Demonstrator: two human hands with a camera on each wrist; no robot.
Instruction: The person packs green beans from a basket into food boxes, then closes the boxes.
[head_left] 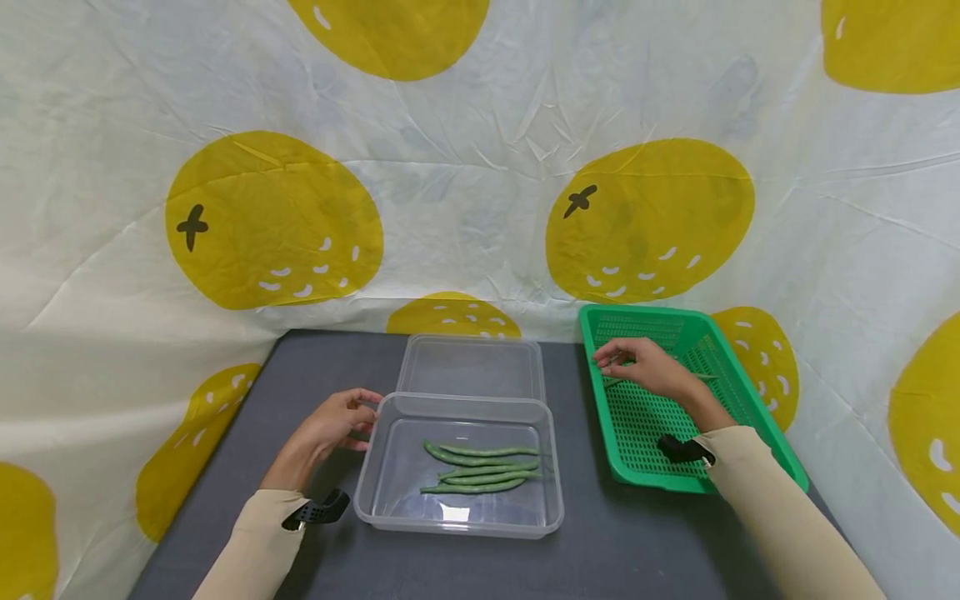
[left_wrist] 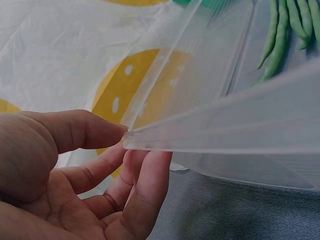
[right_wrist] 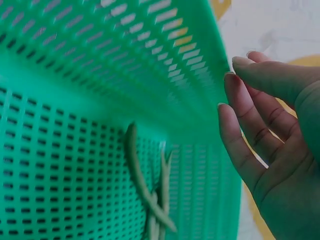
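Note:
My left hand is at the far left corner of a clear plastic container. In the left wrist view its thumb lies on the rim and its fingers curl beneath, pinching the corner. Several green beans lie side by side on the container's floor. Over the left part of a green perforated basket hovers my right hand, holding nothing, its fingers loosely bent. The right wrist view shows its fingertips close to the basket's rim. More green beans lie inside the basket, partly hidden by the hand in the head view.
A clear flat plastic lid lies right behind the container on the dark table. Behind and beside the table hangs a white cloth printed with large yellow fruit. The basket stands at the right, near the cloth.

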